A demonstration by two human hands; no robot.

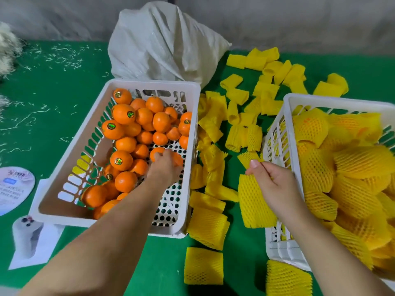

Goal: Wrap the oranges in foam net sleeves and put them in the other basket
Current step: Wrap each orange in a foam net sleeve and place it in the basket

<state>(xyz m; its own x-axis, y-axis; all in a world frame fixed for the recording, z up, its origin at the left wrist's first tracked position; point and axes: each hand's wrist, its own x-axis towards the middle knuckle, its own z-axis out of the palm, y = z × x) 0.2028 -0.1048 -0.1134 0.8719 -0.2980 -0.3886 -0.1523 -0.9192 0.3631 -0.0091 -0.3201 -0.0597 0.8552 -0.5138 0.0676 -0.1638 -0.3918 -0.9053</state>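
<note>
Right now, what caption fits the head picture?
Left hand grabs an orange while right hand holds a foam sleeve.

One view only, worn on the head, looking forward and steeply down over the green counter (53,86). Close in: both forearms enter from the bottom edge, left hand (165,165) and right hand (271,182) near mid-frame. Wide-angle, with edges bowed outward. Left basket (149,83) of oranges sits left of centre, right basket (277,133) cut off by the right edge. Far side of the counter and a grey wall (299,22) along the top of the frame, behind a white sack (162,43). No second view to share any part of the scene with.
</note>
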